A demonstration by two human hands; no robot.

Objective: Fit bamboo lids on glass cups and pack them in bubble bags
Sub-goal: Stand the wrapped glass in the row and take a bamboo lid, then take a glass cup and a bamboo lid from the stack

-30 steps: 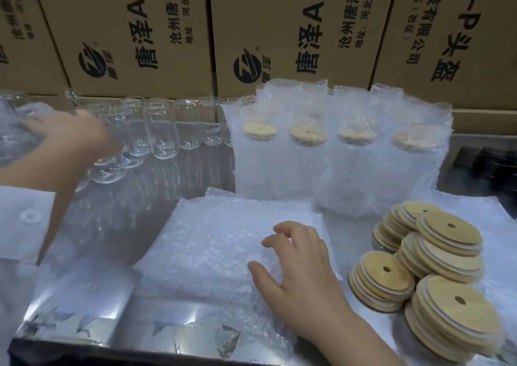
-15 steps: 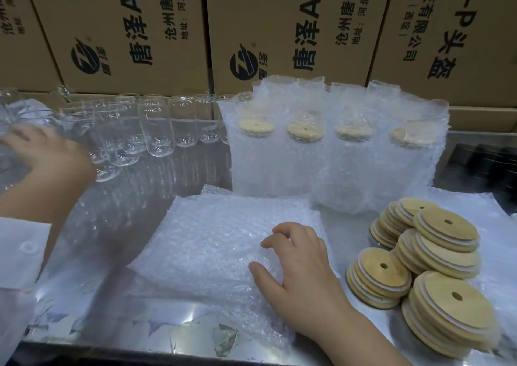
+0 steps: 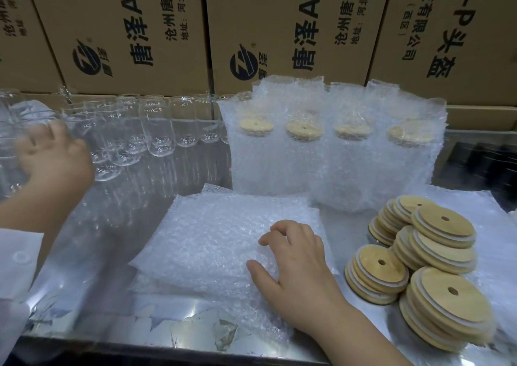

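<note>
Left hand (image 3: 53, 158) is curling its fingers round a glass cup (image 3: 11, 152) at the far left edge; blur is hiding the detail of the grip. Right hand (image 3: 296, 276) is resting on the flat pile of bubble bags (image 3: 212, 242) at centre, fingers arched and loose, tips touching the top bag, gripping nothing. I am seeing empty glass cups (image 3: 159, 130) standing in rows beyond the left hand. Four bagged cups (image 3: 330, 155), lids on, are standing at the back. Bamboo lids (image 3: 436, 256) are lying heaped just right of the right hand.
</note>
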